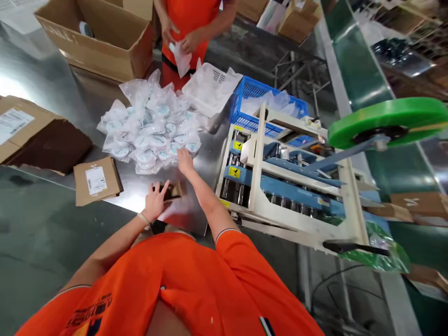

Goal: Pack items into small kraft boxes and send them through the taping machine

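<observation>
My left hand holds the left end of a small brown cardboard box near the table's front edge. The box appears open toward the top. Stretched forward, my right hand has its fingers closed at the near edge of a heap of round white items in clear plastic bags. It seems to grip one bagged round item, though its fingertips are partly hidden. Blue-green print shows on several of these items.
Flattened cardboard boxes lie left, beside a larger carton. An open carton stands behind. Across the table a person handles a plastic bag. A white basket, blue crate and taping machine are right.
</observation>
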A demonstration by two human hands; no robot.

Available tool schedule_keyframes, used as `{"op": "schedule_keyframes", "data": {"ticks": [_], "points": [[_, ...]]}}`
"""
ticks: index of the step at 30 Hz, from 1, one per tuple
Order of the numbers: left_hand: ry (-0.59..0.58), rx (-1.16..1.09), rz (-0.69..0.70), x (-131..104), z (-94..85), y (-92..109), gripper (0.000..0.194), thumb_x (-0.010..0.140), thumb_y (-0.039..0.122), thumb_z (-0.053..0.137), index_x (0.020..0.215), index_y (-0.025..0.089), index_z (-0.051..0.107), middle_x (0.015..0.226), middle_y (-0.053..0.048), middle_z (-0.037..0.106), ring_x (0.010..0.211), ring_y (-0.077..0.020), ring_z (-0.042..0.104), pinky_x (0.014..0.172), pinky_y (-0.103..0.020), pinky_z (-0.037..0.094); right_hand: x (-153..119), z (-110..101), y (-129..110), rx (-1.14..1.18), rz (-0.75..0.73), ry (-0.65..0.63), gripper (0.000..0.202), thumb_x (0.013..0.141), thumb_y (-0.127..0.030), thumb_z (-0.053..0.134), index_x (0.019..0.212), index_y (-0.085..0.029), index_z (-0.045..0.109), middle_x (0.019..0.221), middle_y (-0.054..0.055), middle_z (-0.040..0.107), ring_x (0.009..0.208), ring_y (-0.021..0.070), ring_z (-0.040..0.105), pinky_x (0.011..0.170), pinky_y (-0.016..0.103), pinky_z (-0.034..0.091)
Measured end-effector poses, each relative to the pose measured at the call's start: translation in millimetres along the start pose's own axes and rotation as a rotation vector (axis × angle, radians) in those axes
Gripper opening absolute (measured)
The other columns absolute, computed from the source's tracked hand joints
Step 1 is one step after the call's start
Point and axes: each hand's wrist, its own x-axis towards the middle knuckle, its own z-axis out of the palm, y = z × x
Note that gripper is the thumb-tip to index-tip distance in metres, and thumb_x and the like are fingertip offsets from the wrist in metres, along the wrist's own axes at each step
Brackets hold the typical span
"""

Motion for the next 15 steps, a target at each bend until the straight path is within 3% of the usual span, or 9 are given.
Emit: {"op": "schedule_keyframes", "data": {"ticks": [2,4,7,9,12,15], "points": [[0.015,0.06,0.023,-1.4,6.9,10.4,0.087,0.098,0.042,0.078,0.177,0.029,0.045,0.162,-0.027,0.051,0.155,-0.0556,0.039,0.103,-0.06,0.058,35.9,-6.7,-2.2,-0.084,-0.1,-0.062,0.076,0.095,0.008,0.041,0.17,-0.008,0.049,0.179,0.022,0.045,0.17,0.0322,0.035,0.134,0.054,0.039],[0.036,0.071,0.039,-3.3,11.6,10.0,0.085,0.097,0.037,0.078,0.176,0.031,0.047,0.163,-0.025,0.051,0.157,-0.0556,0.036,0.11,-0.064,0.053,56.1,-10.6,-4.5,-0.109,-0.161,-0.136,0.078,0.095,0.009,0.04,0.172,-0.005,0.044,0.181,0.023,0.042,0.17,0.031,0.035,0.135,0.05,0.039],[0.064,0.007,0.08,-3.9,15.4,-2.3,0.085,0.094,0.031,0.079,0.174,0.027,0.051,0.157,-0.025,0.054,0.15,-0.0519,0.044,0.116,-0.064,0.048,51.2,-20.1,-0.6,-0.105,-0.175,-0.118,0.07,0.099,0.007,0.039,0.168,-0.001,0.048,0.173,0.025,0.051,0.163,0.0288,0.046,0.134,0.044,0.039],[0.081,-0.082,0.114,0.3,18.5,-11.0,0.086,0.092,0.036,0.082,0.172,0.022,0.053,0.149,-0.025,0.056,0.141,-0.0481,0.051,0.117,-0.065,0.046,23.3,-29.2,6.7,-0.101,-0.148,-0.03,0.065,0.103,0.003,0.038,0.166,-0.004,0.053,0.169,0.025,0.056,0.16,0.0311,0.051,0.132,0.047,0.041],[0.109,-0.293,0.196,15.1,26.6,-17.8,0.098,0.086,0.051,0.088,0.17,0.017,0.048,0.146,-0.023,0.056,0.135,-0.0444,0.054,0.12,-0.066,0.044,-48.9,-37.7,17.0,-0.09,-0.185,0.096,0.06,0.109,-0.006,0.037,0.165,-0.015,0.057,0.17,0.022,0.056,0.165,0.0363,0.045,0.132,0.057,0.039],[0.151,-0.535,0.23,32.3,37.7,-17.1,0.108,0.078,0.057,0.094,0.164,0.016,0.045,0.149,-0.022,0.054,0.139,-0.0426,0.054,0.123,-0.063,0.045,-128.6,-32.2,17.8,-0.046,-0.323,0.051,0.054,0.113,-0.014,0.04,0.16,-0.023,0.065,0.166,0.017,0.061,0.168,0.0363,0.04,0.136,0.061,0.033]]}}
